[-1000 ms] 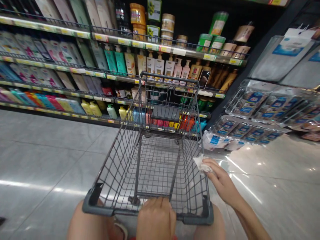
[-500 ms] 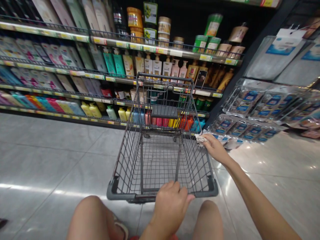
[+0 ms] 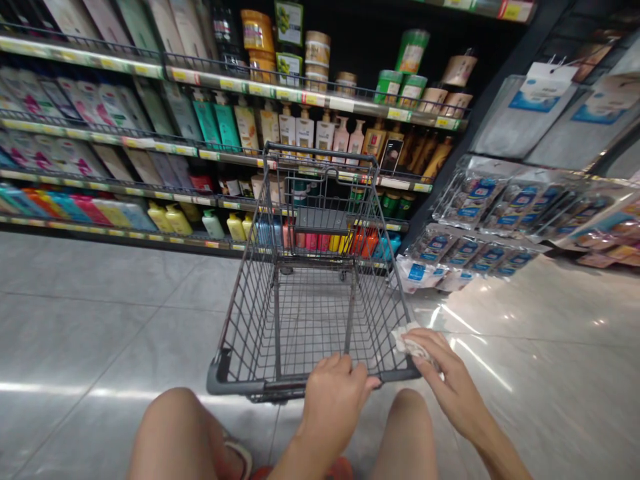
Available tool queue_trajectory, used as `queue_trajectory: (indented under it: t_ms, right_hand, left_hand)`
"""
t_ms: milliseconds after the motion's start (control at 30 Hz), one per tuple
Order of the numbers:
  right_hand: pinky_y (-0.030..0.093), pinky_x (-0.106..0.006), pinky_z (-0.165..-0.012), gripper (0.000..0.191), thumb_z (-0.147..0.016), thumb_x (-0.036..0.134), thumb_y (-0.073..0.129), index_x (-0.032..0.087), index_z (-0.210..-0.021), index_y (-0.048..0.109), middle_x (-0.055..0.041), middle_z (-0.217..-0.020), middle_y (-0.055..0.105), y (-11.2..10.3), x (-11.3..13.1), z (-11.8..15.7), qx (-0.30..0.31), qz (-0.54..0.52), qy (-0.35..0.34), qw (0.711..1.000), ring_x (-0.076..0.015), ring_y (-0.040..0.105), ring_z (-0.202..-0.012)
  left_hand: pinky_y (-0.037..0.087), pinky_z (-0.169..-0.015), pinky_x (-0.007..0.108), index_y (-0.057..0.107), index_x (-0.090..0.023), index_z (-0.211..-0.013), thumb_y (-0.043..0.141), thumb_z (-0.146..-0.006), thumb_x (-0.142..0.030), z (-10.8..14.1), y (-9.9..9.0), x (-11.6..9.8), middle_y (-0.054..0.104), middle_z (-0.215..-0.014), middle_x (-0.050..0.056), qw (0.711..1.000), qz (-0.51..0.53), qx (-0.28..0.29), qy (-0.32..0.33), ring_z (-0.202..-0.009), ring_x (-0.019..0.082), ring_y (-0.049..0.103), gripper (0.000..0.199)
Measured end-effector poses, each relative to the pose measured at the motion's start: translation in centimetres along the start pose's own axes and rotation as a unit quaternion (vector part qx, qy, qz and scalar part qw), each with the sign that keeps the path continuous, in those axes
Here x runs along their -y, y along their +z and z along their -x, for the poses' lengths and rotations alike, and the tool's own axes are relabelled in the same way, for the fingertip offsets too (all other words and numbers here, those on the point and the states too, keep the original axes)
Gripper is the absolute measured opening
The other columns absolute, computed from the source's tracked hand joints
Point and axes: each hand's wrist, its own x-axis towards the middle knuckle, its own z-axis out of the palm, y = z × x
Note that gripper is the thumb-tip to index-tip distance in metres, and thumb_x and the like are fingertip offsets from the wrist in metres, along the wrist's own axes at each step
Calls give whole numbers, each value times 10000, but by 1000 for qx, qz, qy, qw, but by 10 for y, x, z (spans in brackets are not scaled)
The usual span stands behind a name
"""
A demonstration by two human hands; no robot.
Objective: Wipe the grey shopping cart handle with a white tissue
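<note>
A dark grey wire shopping cart (image 3: 242, 385) stands in front of me, its basket showing only bare mesh. My left hand (image 3: 336, 395) is wrapped over the cart's handle bar, right of its middle. Over the cart's right side, near the handle's corner, my right hand (image 3: 436, 363) holds a crumpled white wipe (image 3: 407, 339) between thumb and fingers. The wipe lies against the top of the side wall. Whether it is paper or cloth I cannot tell.
Shelves of bottles and jars (image 3: 305, 133) run across the back, beyond the cart. Hanging packs (image 3: 475, 200) stick out at the right. Grey tiled floor (image 3: 125, 300) lies around the cart. My knees (image 3: 173, 427) are close below the handle.
My right hand has slid the wipe back along the cart's right side, toward me and the handle corner. My left hand stays on the handle. The view has shifted slightly.
</note>
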Motion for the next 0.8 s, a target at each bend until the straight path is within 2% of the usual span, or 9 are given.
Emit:
queue_trajectory:
  t_ms: [100,233,333,400,500,567,667,733,800]
  right_hand:
    - [457,-411,-845,259,-897,269,463,282,-1111,609,-68,-1059,623,13,12,18,-32,59,-12,998,-249,561,-997]
    - [434,-440,-819,279,-899,218,430,250,-1134,577,-99,-1022,613,42,27,32,-123,122,-6,985,-268,549,-956]
    - [423,-451,-832,294,-898,198,429,238,-1161,555,-110,-1052,607,58,37,36,-121,147,4,982,-274,535,-976]
    - [420,-448,-838,290,-897,179,433,239,-1153,555,-102,-1061,611,61,38,37,-104,153,-4,983,-265,534,-981]
    - [414,-451,-838,254,-888,157,441,232,-1087,580,-80,-995,624,55,31,37,-133,158,-37,978,-253,532,-970]
    - [403,-477,-871,224,-880,154,455,222,-1041,595,-73,-946,626,48,23,36,-170,160,-58,971,-265,517,-1019]
    - [398,-502,-918,225,-879,138,442,205,-1038,587,-84,-960,618,42,15,37,-187,145,-63,969,-279,494,-1115]
    - [419,-480,-909,246,-881,120,415,195,-1054,573,-97,-1006,604,43,14,39,-185,137,-58,971,-269,504,-1125]
    - [435,-453,-892,258,-878,113,406,186,-1068,564,-110,-1041,584,48,16,42,-192,143,-63,969,-255,523,-1092]
  left_hand:
    - [368,-586,276,594,-193,-670,628,-808,-363,0,1,-2,568,-622,-5,1000,-6,6,0,-657,167,557,221]
    - [393,-595,285,577,-187,-678,618,-817,-335,0,4,-2,572,-635,0,1000,-7,-3,19,-670,177,558,207]
    - [424,-598,296,570,-187,-711,573,-847,-273,0,3,0,576,-653,-1,999,18,-19,44,-674,181,550,161]
    - [463,-662,317,591,-186,-804,522,-872,-235,3,-2,6,597,-702,2,997,45,-32,62,-714,180,553,109]
    - [450,-894,408,607,-174,-937,449,-902,-222,13,-15,24,630,-789,15,994,50,-72,73,-818,179,566,168]
    - [390,-986,453,622,-175,-904,439,-909,-240,24,-26,41,645,-799,18,993,27,-96,62,-862,180,572,194]
    - [329,-1038,481,643,-183,-889,462,-905,-253,44,-42,70,672,-830,23,993,-13,-108,47,-902,182,582,195]
    - [301,-1048,498,649,-197,-900,455,-911,-263,55,-50,86,679,-832,20,988,-39,-144,35,-884,180,587,205]
    - [316,-1042,452,639,-191,-951,439,-920,-234,61,-56,97,675,-809,14,986,-40,-154,53,-820,149,593,207]
